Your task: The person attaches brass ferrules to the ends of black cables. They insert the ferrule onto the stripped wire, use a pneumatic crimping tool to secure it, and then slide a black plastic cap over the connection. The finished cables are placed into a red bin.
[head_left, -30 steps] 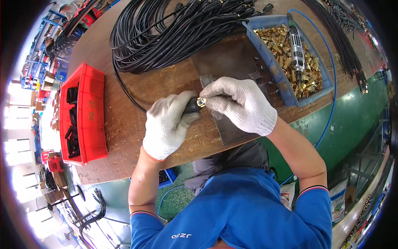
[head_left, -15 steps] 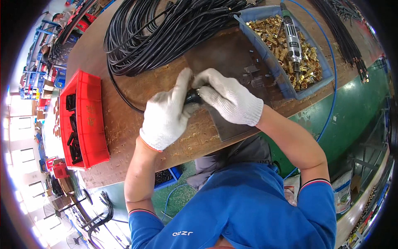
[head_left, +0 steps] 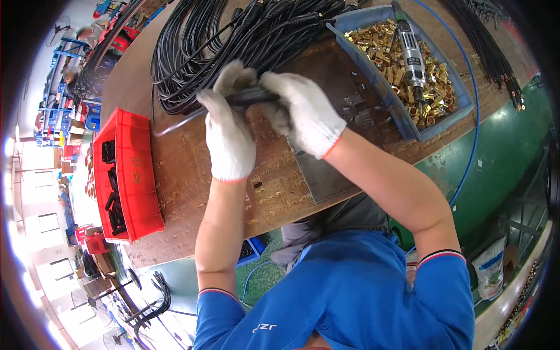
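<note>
1. The red bin (head_left: 125, 175) of black parts sits at the left end of the tabletop (head_left: 192, 175), close to its near edge. As I judge it, a swing of the left elbow could nudge the bin toward that edge.
2. The left hand (head_left: 228, 137), gloved white, is closed around a black cable end (head_left: 248, 96), fingers wrapped over it. The loose length trails left across the wood, so a hard pull could whip it against the bin.
3. The right hand (head_left: 303, 114), also gloved, is clamped on the same cable end from the other side, touching the left hand. The cable end is held just above the tabletop, at the near fringe of the coiled black cables (head_left: 233, 41). The joint itself is hidden by the gloves, so a slipped or crooked fit might go unnoticed.
4. The coils behind could snag a finger or get dragged along.
5. At the right end, the blue tray (head_left: 408, 125) of brass fittings (head_left: 431, 87) carries a power driver (head_left: 411, 49); a jerked right forearm could knock it and spill fittings.
</note>
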